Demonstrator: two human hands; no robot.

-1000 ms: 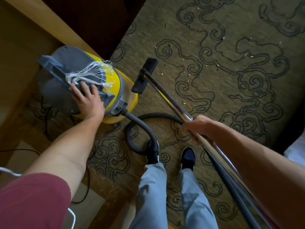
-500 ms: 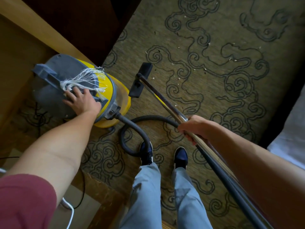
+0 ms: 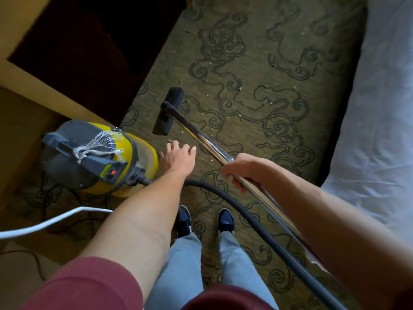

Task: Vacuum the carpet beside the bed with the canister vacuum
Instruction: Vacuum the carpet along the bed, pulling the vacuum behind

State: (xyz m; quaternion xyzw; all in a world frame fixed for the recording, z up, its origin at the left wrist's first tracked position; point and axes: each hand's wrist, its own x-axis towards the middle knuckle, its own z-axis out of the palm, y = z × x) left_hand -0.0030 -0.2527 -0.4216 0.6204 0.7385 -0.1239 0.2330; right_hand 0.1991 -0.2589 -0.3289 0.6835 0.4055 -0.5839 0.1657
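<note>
Yellow plastic and a grey lid make up the vacuum (image 3: pixel 98 157), which stands on the carpet (image 3: pixel 257 121) just to the left of my left hand (image 3: pixel 178 158). That hand hangs in the air with its fingers relaxed and slightly spread, holding nothing, its thumb side close to the yellow drum but not touching it as far as I can tell. A tuft of frayed white string (image 3: pixel 98 145) is tied round the grey handle on the lid, and a red switch (image 3: pixel 113 172) sits at the near end of that handle.

My right hand (image 3: pixel 243 170) is curled round the shiny metal tube (image 3: pixel 201 137), gripping it partway up. From that hand the tube slants forward and to the left, down to the black floor nozzle (image 3: pixel 167 111), which rests on the carpet ahead of my left hand. Pale crumbs (image 3: pixel 240 118) are scattered over the carpet beyond the nozzle and to its right.

A black hose (image 3: pixel 252 222) curves from the base of the vacuum, passes under my left forearm and runs back beneath my right arm. My two dark shoes (image 3: pixel 183 220) stand on the carpet below both hands. White bedding (image 3: pixel 380 130) lies well to the right of my right hand. A white cable (image 3: pixel 44 222) crosses the floor to the left of my left arm.
</note>
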